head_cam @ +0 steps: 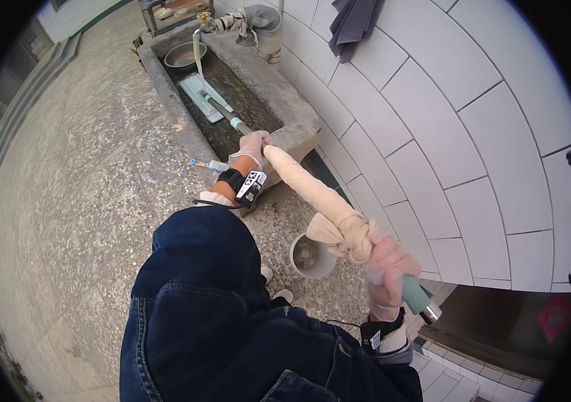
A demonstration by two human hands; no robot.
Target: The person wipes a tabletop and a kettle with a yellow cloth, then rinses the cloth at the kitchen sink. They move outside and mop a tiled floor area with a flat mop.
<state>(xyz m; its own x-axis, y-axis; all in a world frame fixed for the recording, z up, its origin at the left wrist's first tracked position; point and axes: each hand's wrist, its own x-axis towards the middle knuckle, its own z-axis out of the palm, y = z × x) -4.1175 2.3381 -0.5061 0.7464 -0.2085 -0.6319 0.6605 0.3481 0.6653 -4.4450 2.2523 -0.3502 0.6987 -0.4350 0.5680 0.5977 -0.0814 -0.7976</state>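
Note:
A flat mop's pale green head (207, 98) lies in the stone trough (299, 113), under water running from a brass tap (204, 20). Its handle (243, 128) slants out over the trough's near rim towards me. My left hand (254, 144), in a clear plastic glove, grips the handle just above that rim. Beige cloth (310, 188) is wrapped around the upper handle and knotted. Below the knot, my gloved right hand (388, 269) closes around the handle near its end. A green grip with a metal tip (418, 299) sticks out past that hand.
A metal basin (185, 55) sits at the trough's far end. On the speckled floor stands a white bucket (310, 256) close to my feet. A brush (210, 165) lies beside the trough. Along the right runs a tiled wall (431, 125) with a grey towel (353, 27) hanging on it.

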